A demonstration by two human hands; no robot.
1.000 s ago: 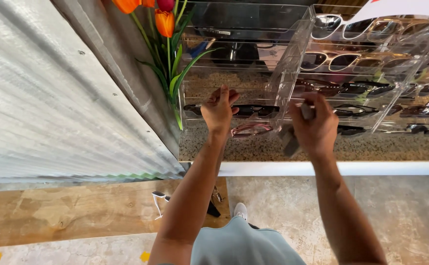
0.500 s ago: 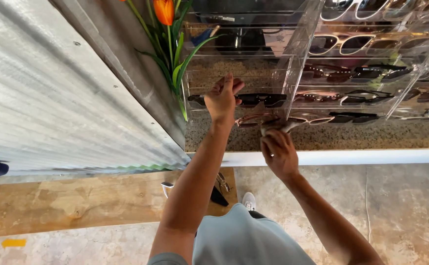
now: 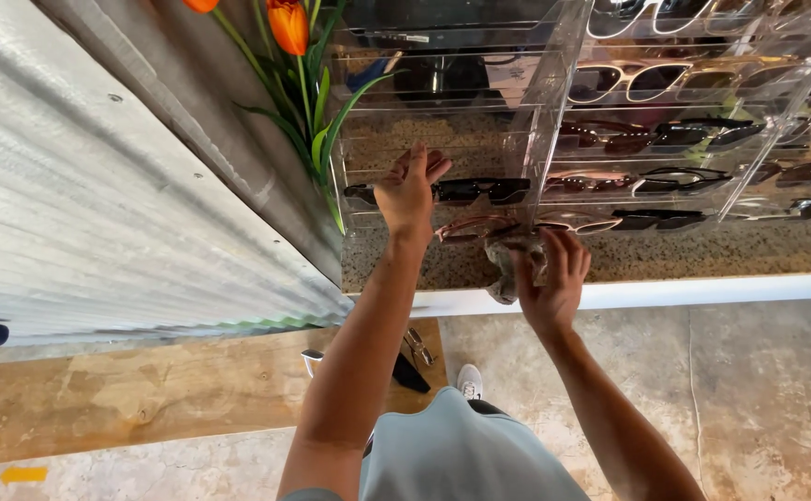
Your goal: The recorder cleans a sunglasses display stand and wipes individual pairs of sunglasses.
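- head view: a clear acrylic display case with stacked drawers [image 3: 554, 111] is seen on a speckled granite countertop [image 3: 702, 250], with rows of sunglasses laid in its compartments.
- the left hand [image 3: 410, 190] is pressed flat, fingers spread and unclenched, against the front of the lower left drawer; nothing is grasped in it.
- a pair of black-framed sunglasses [image 3: 480, 190] is seen just behind that hand, inside the drawer, with one end showing on each side of the hand.
- the right hand [image 3: 549, 278] is closed around a crumpled grey cloth [image 3: 508, 264], which is held at the front edge of the countertop, just below the case.
- a pair of thin pink-rimmed glasses [image 3: 480, 227] is laid in the bottom compartment, just above the cloth and between the two hands; whether the cloth touches it cannot be told.
- orange tulips with long green leaves [image 3: 299, 56] are stood at the left of the case, beside a corrugated metal wall [image 3: 81, 223].
- below the counter, a wooden board [image 3: 146, 390] is laid on the concrete floor [image 3: 758, 390].
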